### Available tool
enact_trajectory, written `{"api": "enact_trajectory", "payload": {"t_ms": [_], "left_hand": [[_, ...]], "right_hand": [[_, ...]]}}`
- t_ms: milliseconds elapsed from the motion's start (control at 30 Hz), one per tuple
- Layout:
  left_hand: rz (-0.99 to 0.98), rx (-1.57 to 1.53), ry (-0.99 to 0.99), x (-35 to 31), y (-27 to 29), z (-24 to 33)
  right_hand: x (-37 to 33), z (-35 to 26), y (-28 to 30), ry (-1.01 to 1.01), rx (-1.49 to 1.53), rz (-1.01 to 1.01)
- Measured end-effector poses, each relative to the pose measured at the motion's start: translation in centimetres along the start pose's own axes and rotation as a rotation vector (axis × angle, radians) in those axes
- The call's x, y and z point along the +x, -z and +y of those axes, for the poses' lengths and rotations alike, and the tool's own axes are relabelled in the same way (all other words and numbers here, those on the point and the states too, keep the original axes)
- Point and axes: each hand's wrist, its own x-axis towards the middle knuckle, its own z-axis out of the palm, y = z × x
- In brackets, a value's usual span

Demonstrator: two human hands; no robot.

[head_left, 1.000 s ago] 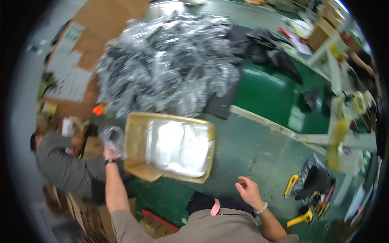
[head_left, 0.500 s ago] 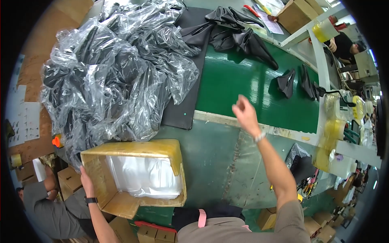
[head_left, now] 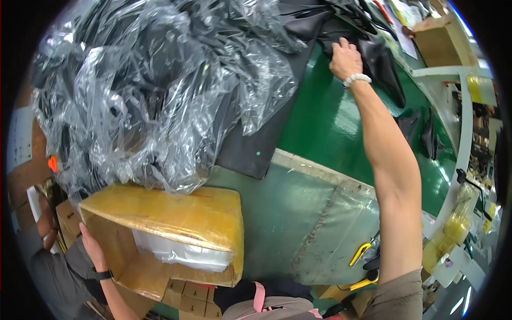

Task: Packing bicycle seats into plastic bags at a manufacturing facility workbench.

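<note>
My left hand (head_left: 92,246) grips the left wall of a cardboard box (head_left: 176,210) covered in yellowish tape, tilted with its opening towards me. White plastic sheeting (head_left: 178,253) lines the inside of the box. Stretched far forward, my right hand (head_left: 346,60) has its fingers bent onto a black bicycle saddle (head_left: 335,36) at the far end of the green mat. Its fingertips are partly lost against the dark saddle. Just right of that hand lies another long black saddle (head_left: 385,69). Two more stand farther right, one (head_left: 429,136) near the mat's edge and one partly behind my forearm.
A big heap of clear plastic bags (head_left: 154,90) with dark things inside covers the left of the table. A black board (head_left: 250,144) lies beneath its edge. Yellow-handled scissors (head_left: 361,254) lie near my right elbow. A white frame (head_left: 463,128) borders the right side.
My right hand has moved forward from above the mat's near edge to the saddles. The box has tipped further towards me, with my left hand still on its wall. The view has shifted.
</note>
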Motion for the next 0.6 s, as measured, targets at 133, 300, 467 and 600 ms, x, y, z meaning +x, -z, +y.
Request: {"api": "enact_trajectory", "payload": {"t_ms": [133, 300, 467, 600], "left_hand": [[-0.048, 0.064, -0.046, 1.3, -0.4, -0.7], [0.007, 0.206, -0.180, 1.4, -0.5, -0.3], [0.475, 0.349, -0.721, -6.6, -5.8, 8.5], [-0.102, 0.026, -0.688, -19.7, -13.0, 12.9]], "right_hand": [[-4.5, 2.2, 1.3, 0.096, 0.060, -0.013], [-11.6, 3.2, 4.1, 0.203, 0.153, -0.178], [-23.9, 0.4, 18.0, -0.006, 0.759, -0.146], [-36.3, 1.6, 20.0, -0.442, 1.418, -0.180]]}}
